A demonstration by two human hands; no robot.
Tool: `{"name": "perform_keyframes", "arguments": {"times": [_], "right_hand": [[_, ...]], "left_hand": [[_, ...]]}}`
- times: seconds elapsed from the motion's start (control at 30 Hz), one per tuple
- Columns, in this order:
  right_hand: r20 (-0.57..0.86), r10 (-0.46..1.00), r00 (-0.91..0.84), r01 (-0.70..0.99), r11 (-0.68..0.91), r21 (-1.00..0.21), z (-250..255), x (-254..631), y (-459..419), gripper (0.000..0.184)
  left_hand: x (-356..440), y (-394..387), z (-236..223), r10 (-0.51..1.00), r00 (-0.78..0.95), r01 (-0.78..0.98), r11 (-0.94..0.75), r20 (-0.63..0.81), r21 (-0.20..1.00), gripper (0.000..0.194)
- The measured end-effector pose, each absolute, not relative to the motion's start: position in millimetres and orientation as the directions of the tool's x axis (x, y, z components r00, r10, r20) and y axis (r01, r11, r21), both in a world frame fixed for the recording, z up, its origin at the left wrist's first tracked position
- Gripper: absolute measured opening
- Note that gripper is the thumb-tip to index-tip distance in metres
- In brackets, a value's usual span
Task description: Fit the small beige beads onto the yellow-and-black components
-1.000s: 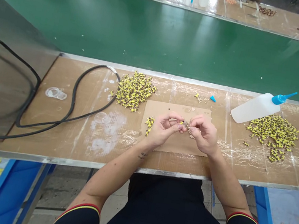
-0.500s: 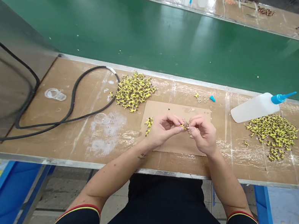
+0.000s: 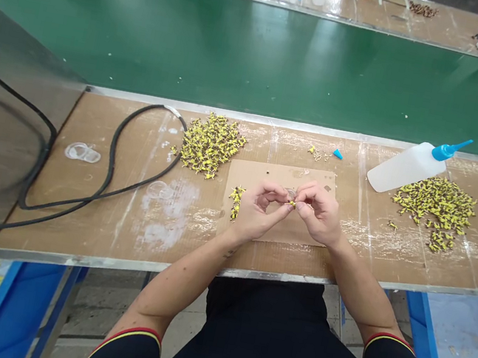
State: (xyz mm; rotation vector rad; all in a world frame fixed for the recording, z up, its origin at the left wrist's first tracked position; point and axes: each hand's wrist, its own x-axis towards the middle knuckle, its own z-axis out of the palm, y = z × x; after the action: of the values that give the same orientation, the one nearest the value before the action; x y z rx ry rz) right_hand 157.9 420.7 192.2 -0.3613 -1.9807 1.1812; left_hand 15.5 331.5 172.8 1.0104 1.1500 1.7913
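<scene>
Over a piece of cardboard [image 3: 285, 233] my left hand [image 3: 261, 208] pinches a small yellow piece [image 3: 292, 203] between thumb and fingers. My right hand [image 3: 318, 213] meets it from the other side, its thumb and forefinger also closed at the yellow piece. The piece is too small to make out in detail. Just behind the fingertips a clear round thing [image 3: 291, 193] is partly hidden. A few yellow-and-brown pieces [image 3: 235, 202] lie at the cardboard's left edge, beside my left hand.
Piles of yellow-and-brown pieces lie left [image 3: 210, 146] and right [image 3: 435, 207]. A white bottle with blue nozzle [image 3: 407, 168] leans on the right pile. A blue cap [image 3: 338, 154] lies behind the cardboard. Black cable [image 3: 112, 163] loops at left; a green partition [image 3: 252, 52] stands behind.
Both hands stay together at the fingertips, with slight finger shifts around the yellow piece. The whole view has shifted a little.
</scene>
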Motion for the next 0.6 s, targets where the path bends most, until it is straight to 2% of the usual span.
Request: {"name": "perform_keyframes", "arguments": {"times": [0.47,0.6], "right_hand": [[0.499,0.578,-0.646,-0.132,0.559,-0.819,190.2,157.4,420.9,0.008],[0.473,0.605,-0.641,-0.101,0.544,-0.833,189.2,157.3,420.2,0.007]], "left_hand": [[17.6,333.7,166.2,0.822,-0.42,0.017,-0.416,0.384,0.909,0.023],[16.8,331.6,167.6,0.792,-0.403,0.153,-0.435,0.458,0.887,0.016]]}}
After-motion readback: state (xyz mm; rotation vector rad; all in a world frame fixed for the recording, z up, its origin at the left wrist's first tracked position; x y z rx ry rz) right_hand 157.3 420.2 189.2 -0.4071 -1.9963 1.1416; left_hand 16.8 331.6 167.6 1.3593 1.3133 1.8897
